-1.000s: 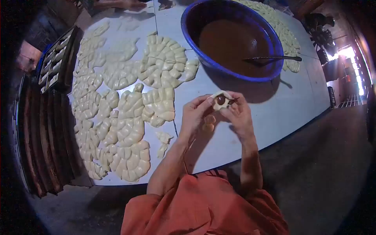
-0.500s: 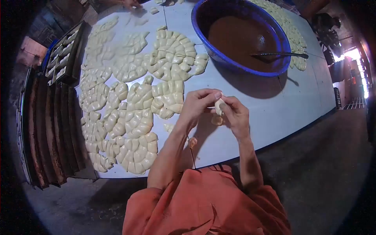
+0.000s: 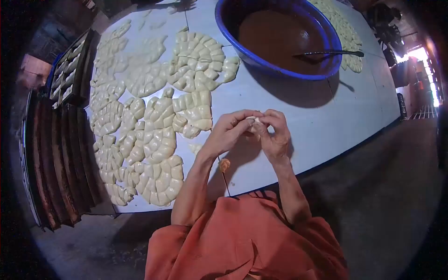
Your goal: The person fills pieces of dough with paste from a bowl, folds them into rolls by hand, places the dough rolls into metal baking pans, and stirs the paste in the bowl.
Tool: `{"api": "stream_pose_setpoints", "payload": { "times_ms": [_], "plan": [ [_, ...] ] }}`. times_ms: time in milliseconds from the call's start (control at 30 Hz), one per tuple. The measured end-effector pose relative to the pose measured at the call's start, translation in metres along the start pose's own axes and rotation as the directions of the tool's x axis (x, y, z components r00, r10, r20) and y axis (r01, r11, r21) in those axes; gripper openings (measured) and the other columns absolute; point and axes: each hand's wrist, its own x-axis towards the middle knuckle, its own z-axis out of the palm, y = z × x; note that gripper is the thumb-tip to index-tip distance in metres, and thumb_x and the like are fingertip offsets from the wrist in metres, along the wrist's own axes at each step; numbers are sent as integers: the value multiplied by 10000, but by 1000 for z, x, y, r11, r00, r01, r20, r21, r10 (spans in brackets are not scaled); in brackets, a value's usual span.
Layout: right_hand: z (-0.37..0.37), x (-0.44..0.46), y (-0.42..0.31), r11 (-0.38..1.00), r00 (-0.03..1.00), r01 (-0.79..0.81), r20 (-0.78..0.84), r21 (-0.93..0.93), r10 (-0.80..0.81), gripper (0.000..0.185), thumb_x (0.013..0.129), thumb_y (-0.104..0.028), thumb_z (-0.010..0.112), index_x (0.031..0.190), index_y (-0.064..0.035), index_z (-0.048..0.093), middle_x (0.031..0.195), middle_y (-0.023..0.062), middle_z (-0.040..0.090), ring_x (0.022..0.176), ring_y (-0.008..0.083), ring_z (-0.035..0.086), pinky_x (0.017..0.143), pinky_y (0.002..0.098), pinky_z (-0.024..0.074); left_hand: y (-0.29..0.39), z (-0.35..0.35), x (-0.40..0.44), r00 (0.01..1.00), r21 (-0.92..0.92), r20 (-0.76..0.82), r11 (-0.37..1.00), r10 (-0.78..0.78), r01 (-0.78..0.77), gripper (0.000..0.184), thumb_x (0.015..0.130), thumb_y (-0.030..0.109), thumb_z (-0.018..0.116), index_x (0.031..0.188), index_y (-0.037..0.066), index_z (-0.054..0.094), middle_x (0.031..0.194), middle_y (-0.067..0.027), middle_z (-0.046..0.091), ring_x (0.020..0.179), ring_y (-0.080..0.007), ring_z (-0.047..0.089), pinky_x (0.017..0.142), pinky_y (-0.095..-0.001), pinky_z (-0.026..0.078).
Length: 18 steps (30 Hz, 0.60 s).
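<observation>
Near the table's front edge, my left hand (image 3: 227, 132) and my right hand (image 3: 275, 135) meet, fingertips closed round a small pale dough piece (image 3: 253, 119). Most of that piece is covered by the fingers. Just beneath, partly hidden by the hands, is a small amber thing that I cannot make out. A small orange-brown lump (image 3: 224, 164) lies beside my left forearm. To the left, many pale, glossy dough pieces (image 3: 196, 60) lie packed together in patches on the white table (image 3: 308, 135).
Beyond my hands stands a blue basin (image 3: 275, 69) of brown liquid, a dark-handled utensil (image 3: 345, 52) resting across its rim. More dough pieces (image 3: 343, 35) lie behind it. At the left are a divided tray (image 3: 70, 70) and dark stacked trays (image 3: 58, 158). Another person's hand (image 3: 184, 4) shows at the far edge.
My fingertips have closed in more around the dough piece, so less of it shows. The amber thing beneath is more hidden. The whole view has shifted slightly.
</observation>
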Motion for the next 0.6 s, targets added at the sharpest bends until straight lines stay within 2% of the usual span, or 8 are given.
{"api": "stream_pose_setpoints", "payload": {
  "times_ms": [100, 167, 233, 267, 433, 500, 567, 600],
  "plan": [
    [-4, -1, 1, 995, 996, 71, -48, -71, -74, 224, 841, -81, 779, 1005, -64, 627, 985, 88, 615, 782, 191, 641, 607, 290, 535, -1, 5, -4, 998, -67, 66, 998, -8, 13, 332, 1049, 175, 479, 1297, -5, 607, 1097, -50, 678, 992, -99, 630, 787, -258, 552],
    [-6, -3, 2, 999, 997, -26, -76, -32, 24, 190, 832, -109, 797, 933, -45, 649, 876, 68, 635, 701, 161, 627, 576, 274, 519, -4, 1, -2, 998, -15, 58, 1000, -18, 19, 348, 1021, 185, 548, 1308, -4, 604, 1047, -53, 694, 918, -99, 647, 752, -246, 540],
    [-10, 1, -2, 951, 951, -310, 2, -22, 310, 177, 846, -135, 792, 860, -23, 655, 763, 58, 635, 658, 111, 604, 563, 252, 499, -2, 1, -1, 995, 167, 95, 986, -19, 3, 415, 967, 237, 650, 1315, 14, 604, 1123, -60, 689, 970, -99, 635, 847, -258, 518],
    [-16, 4, -10, 863, 861, -505, 46, -22, 506, 187, 878, -145, 765, 818, -3, 659, 682, 42, 628, 650, 77, 586, 549, 251, 482, 2, 4, -2, 993, 192, 71, 978, -95, 80, 424, 908, 245, 728, 1250, 7, 650, 1009, -48, 720, 877, -80, 642, 771, -234, 516],
    [-25, 1, -13, 721, 713, -693, 158, 13, 683, 166, 964, -118, 642, 882, 21, 682, 750, 32, 660, 682, 80, 591, 587, 259, 502, -10, 17, 10, 994, 97, -61, 991, -90, 96, 274, 886, 214, 746, 1041, -12, 737, 858, -64, 729, 765, -92, 661, 683, -239, 523],
    [-28, 5, -22, 558, 573, -819, 146, 134, 806, 169, 1009, -152, 593, 983, -8, 678, 725, -1, 607, 627, 59, 541, 549, 210, 435, -16, 17, 12, 971, 81, -176, 981, -160, 177, 263, 896, 214, 739, 1026, -14, 743, 864, -63, 729, 766, -87, 658, 681, -237, 521],
    [-33, -9, -19, 633, 645, -764, 109, 125, 756, 179, 972, -115, 639, 1120, -25, 683, 853, 46, 672, 711, 102, 622, 602, 230, 497, -24, 13, 12, 968, 183, -207, 966, -143, 182, 263, 910, 219, 723, 1031, -15, 741, 853, -56, 725, 752, -88, 648, 691, -234, 520],
    [-34, -10, -24, 858, 855, -512, 75, -48, 514, 217, 932, -101, 676, 1139, -36, 679, 933, 83, 685, 801, 164, 654, 676, 280, 534, -22, 16, 10, 966, 130, -199, 972, -167, 195, 261, 922, 225, 711, 1020, -15, 742, 846, -51, 720, 741, -94, 644, 692, -235, 522]
  ]
}}
